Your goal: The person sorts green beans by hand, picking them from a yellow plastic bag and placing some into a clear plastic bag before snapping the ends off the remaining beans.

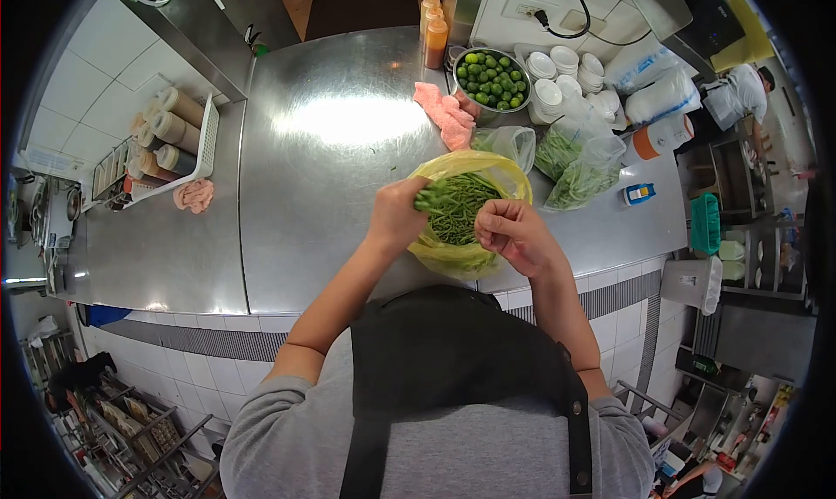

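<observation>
Green beans: a bundle of long thin green beans point(453, 205) lies in a crinkled yellow plastic bag point(505, 173) at the centre of the steel counter point(331, 168).
Left hand: the left hand point(397, 213), at 9 o'clock of the bag, has its fingers closed around one end of the bundle.
Right hand: the right hand point(512, 231), at 4 o'clock of the bag, has its fingers curled together; what they pinch I cannot tell.
Progress: judged from the full bag, most beans seem not yet handled.
Clear bags: two clear plastic bags of green beans point(576, 161) sit at 2 o'clock.
Limes: a round metal bowl of green limes point(492, 77) stands at 12 o'clock.
Cloth: a pink cloth point(446, 114) lies just beside it.
</observation>
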### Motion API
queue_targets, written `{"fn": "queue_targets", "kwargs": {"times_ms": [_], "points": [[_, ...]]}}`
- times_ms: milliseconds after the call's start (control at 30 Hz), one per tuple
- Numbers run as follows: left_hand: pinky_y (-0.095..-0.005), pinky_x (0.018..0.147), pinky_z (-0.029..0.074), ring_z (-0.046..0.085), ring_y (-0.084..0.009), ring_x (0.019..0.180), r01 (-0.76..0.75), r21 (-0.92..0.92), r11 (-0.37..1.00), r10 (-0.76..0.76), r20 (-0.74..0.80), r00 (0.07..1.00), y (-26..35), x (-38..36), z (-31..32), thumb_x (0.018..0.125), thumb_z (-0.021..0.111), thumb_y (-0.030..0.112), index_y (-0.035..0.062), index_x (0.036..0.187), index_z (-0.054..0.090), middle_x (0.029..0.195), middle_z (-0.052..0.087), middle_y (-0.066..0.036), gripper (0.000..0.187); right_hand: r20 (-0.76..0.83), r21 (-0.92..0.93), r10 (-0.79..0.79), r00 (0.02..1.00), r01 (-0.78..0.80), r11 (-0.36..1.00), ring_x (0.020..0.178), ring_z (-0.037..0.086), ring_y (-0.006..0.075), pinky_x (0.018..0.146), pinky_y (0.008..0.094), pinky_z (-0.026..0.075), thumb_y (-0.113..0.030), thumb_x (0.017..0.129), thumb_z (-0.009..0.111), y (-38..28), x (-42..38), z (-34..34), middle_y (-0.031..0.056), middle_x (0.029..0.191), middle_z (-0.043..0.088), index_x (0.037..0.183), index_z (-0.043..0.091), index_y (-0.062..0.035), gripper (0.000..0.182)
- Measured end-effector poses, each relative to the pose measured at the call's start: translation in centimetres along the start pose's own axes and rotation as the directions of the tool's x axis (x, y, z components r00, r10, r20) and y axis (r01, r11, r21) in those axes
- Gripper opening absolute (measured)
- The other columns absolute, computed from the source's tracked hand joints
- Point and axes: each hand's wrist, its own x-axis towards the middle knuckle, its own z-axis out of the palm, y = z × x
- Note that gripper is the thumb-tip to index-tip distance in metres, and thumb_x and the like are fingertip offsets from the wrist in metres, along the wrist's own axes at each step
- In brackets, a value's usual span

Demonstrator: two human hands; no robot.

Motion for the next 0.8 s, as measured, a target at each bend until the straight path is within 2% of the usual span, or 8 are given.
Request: {"fn": "queue_targets", "kwargs": {"times_ms": [67, 167, 267, 467, 600, 667, 767, 800], "points": [[-0.0309, 0.071, 0.056, 0.072, -0.0168, 0.081, 0.384, -0.246, 0.89, -0.343, 0.193, 0.919, 0.1, 0.7, -0.9, 0.073, 0.085, 0.003, -0.0003, 0.105, 0.071, 0.093, 0.075, -0.013, 0.036, -0.042, -0.256, -0.202, 0.978, 0.185, 0.949, 0.077, 0.059, 0.0101, 0.072, 0.0241, 0.049, -0.011, 0.094, 0.069, -0.2, -0.5, 0.2, 0.0015, 0.081, 0.062, 0.095, 0.068, -0.0017, 0.01], [-0.0298, 0.071, 0.057, 0.069, -0.0112, 0.081, 0.436, -0.542, 0.719, -0.298, 0.327, 0.897, 0.8, 1.4, -1.2, 0.072, 0.087, 0.003, -0.0003, 0.113, 0.07, 0.094, 0.075, -0.007, 0.044, -0.188, -0.605, -0.482, 0.856, 0.286, 0.744, 0.081, 0.059, 0.0091, 0.075, 0.0243, 0.046, -0.009, 0.09, 0.07, 0.2, 0.7, 1.4, -0.0009, 0.092, 0.066, 0.097, 0.071, -0.0024, 0.01], [-0.0269, 0.066, 0.057, 0.066, -0.009, 0.077, 0.54, -0.639, 0.548, -0.287, 0.463, 0.839, 2.2, 1.8, -1.7, 0.072, 0.087, 0.0, 0.0009, 0.125, 0.065, 0.093, 0.072, -0.003, 0.058, -0.169, -0.562, -0.518, 0.839, 0.35, 0.75, 0.089, 0.06, 0.011, 0.08, 0.0266, 0.046, -0.011, 0.089, 0.072, 0.1, 1.8, 1.2, -0.0008, 0.096, 0.065, 0.1, 0.072, -0.004, 0.013], [-0.0262, 0.07, 0.057, 0.066, -0.0095, 0.085, 0.462, -0.593, 0.659, -0.222, 0.434, 0.873, 1.3, 1.0, -0.6, 0.071, 0.087, -0.001, 0.0007, 0.131, 0.061, 0.102, 0.071, -0.006, 0.065, 0.041, -0.893, -0.526, 0.849, 0.267, 0.362, 0.089, 0.061, 0.0143, 0.081, 0.0323, 0.047, -0.014, 0.089, 0.071, -0.7, 2.3, 1.5, 0.0031, 0.09, 0.064, 0.093, 0.071, -0.0041, 0.011], [-0.0267, 0.075, 0.057, 0.065, -0.0093, 0.091, 0.415, -0.51, 0.754, -0.215, 0.405, 0.889, 1.7, 0.6, -0.9, 0.071, 0.087, 0.0, 0.0, 0.129, 0.062, 0.104, 0.071, -0.006, 0.064, 0.063, -0.909, -0.491, 0.869, 0.253, 0.33, 0.088, 0.061, 0.0138, 0.081, 0.0322, 0.048, -0.014, 0.09, 0.071, -0.1, 2.9, 1.1, 0.0023, 0.09, 0.064, 0.089, 0.068, -0.0032, 0.011], [-0.027, 0.079, 0.056, 0.065, -0.0093, 0.094, 0.39, -0.464, 0.795, -0.217, 0.383, 0.898, 1.5, 0.4, -0.6, 0.07, 0.088, 0.002, -0.0004, 0.127, 0.064, 0.105, 0.071, -0.006, 0.062, -0.055, -0.58, -0.262, 0.963, 0.183, 0.794, 0.086, 0.06, 0.0136, 0.08, 0.0318, 0.048, -0.013, 0.089, 0.071, 0.6, 3.3, 0.3, 0.0018, 0.089, 0.062, 0.088, 0.066, -0.0034, 0.011], [-0.0269, 0.077, 0.056, 0.065, -0.0075, 0.092, 0.261, -0.433, 0.863, -0.151, 0.273, 0.95, 2.0, 0.7, -0.7, 0.072, 0.087, 0.002, -0.0005, 0.124, 0.065, 0.105, 0.071, -0.008, 0.057, -0.059, 0.044, -0.066, 0.996, 0.069, 0.997, 0.083, 0.057, 0.0115, 0.079, 0.0286, 0.048, -0.009, 0.091, 0.064, 0.7, 3.1, 0.2, 0.0005, 0.088, 0.058, 0.093, 0.063, -0.0027, 0.007], [-0.0269, 0.077, 0.056, 0.065, -0.0075, 0.092, 0.264, -0.434, 0.861, -0.155, 0.271, 0.95, 1.8, 0.7, -0.5, 0.072, 0.087, 0.002, -0.0005, 0.124, 0.065, 0.105, 0.071, -0.008, 0.057, -0.058, 0.042, -0.062, 0.996, 0.064, 0.997, 0.083, 0.057, 0.0115, 0.079, 0.0286, 0.048, -0.009, 0.091, 0.064, 0.6, 3.1, -0.1, 0.0005, 0.088, 0.058, 0.093, 0.063, -0.0027, 0.007]]}}
